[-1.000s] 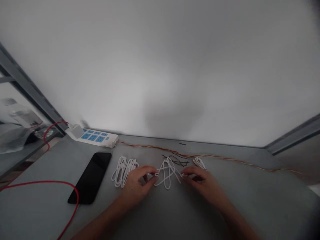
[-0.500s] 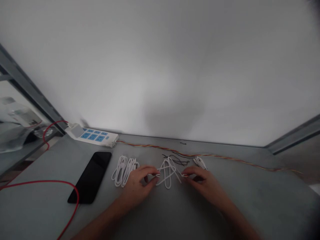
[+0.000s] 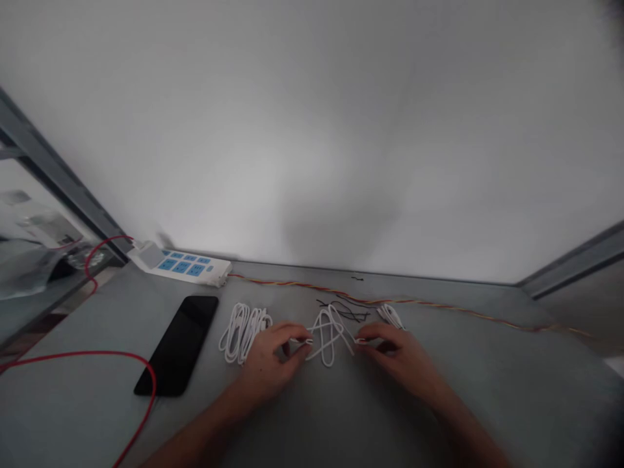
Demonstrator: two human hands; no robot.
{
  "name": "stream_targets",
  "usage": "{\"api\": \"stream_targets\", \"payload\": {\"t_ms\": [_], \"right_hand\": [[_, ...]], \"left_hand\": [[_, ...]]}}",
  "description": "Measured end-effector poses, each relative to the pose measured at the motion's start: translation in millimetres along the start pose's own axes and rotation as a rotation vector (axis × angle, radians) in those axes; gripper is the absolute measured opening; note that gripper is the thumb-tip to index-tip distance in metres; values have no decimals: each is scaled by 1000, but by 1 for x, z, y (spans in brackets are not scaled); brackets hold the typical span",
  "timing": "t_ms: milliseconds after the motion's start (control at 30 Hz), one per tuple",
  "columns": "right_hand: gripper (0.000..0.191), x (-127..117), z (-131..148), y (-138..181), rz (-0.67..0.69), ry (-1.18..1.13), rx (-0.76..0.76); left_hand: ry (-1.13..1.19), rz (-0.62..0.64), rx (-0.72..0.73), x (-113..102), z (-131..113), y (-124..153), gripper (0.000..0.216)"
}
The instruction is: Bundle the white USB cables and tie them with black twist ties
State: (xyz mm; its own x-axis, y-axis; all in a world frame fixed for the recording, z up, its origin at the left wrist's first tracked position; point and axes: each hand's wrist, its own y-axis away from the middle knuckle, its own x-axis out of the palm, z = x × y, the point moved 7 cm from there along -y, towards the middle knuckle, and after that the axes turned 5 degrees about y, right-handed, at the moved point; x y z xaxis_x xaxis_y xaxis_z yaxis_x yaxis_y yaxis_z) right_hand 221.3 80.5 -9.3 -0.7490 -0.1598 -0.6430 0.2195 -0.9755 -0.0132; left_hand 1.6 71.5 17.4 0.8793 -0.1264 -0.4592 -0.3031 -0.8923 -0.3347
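A loosely looped white cable (image 3: 328,333) lies on the grey table (image 3: 312,416) between my hands. My left hand (image 3: 271,363) pinches one end of it between thumb and forefinger at its left side. My right hand (image 3: 400,356) pinches the other end at its right side. A coiled bundle of white cable (image 3: 242,330) lies just left of my left hand. A smaller white cable bundle (image 3: 389,315) sits just beyond my right hand. Thin black ties (image 3: 348,310) lie behind the looped cable.
A black phone (image 3: 179,342) lies at the left, with a red cable (image 3: 102,356) running from it. A white power strip with blue sockets (image 3: 182,265) sits against the white wall. A twisted red-yellow wire (image 3: 414,303) runs along the back of the table.
Almost nothing: both hands keep their pinch on the cable ends, and the view has shifted very slightly.
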Motion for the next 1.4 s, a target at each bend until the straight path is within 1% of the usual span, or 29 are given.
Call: {"api": "stream_targets", "payload": {"t_ms": [233,367,600,833,900,1033,1100,1167,1267,1333,1400], "right_hand": [[13,0,-2,1,-9,-8,-11],[13,0,1,1,-10,-8,-38],[13,0,4,1,17,9,-31],[15,0,3,2,-1,10,1],[16,1,3,2,-7,17,7],[22,2,-2,1,-42,19,52],[28,1,-5,0,-77,37,66],[31,1,-4,-1,-105,76,52],[33,2,-1,-1,-125,149,38],[34,0,1,0,-161,209,60],[34,-1,2,2,-201,222,98]], "left_hand": [[-18,-7,-38,0,1,0,11],[1,0,-30,2,2,1,11],[-19,10,-12,3,0,1,12],[-40,-32,-9,1,0,0,11],[-50,-52,-28,1,2,0,11],[-40,-87,-155,-2,11,2,16],[-2,-111,-192,-4,15,3,20],[-7,-109,-204,-5,17,2,24],[-148,-61,-197,-3,17,0,27],[-212,-44,-167,-2,16,-2,25],[-137,-22,-197,1,20,-3,27]]}}
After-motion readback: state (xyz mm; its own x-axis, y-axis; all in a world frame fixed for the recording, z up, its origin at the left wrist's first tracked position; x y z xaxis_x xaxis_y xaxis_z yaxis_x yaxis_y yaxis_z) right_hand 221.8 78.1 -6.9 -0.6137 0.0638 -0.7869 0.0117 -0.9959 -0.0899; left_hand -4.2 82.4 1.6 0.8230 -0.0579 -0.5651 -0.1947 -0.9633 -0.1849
